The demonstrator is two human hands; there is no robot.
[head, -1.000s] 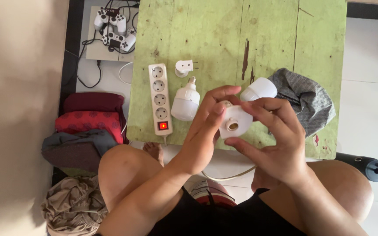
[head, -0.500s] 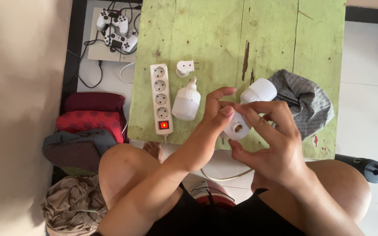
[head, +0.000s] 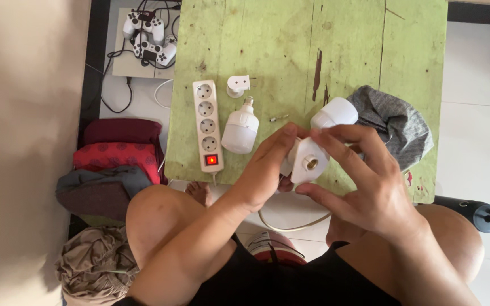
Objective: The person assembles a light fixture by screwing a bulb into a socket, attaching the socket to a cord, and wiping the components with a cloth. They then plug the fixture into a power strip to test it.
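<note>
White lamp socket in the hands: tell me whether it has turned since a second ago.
Yes. The white plastic lamp socket has tipped: its opening now faces more towards the white power strip, side-on to the camera.

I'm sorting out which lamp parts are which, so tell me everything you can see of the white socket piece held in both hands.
The white socket piece looks like smooth plastic, roughly squarish with rounded corners. Its face shows a round opening with brass-coloured metal inside, turned up toward the camera. It is held above the near edge of the green table, tilted, pinched between the left hand and the right hand, whose fingers cover its sides. Its back and any prongs are hidden.
</note>
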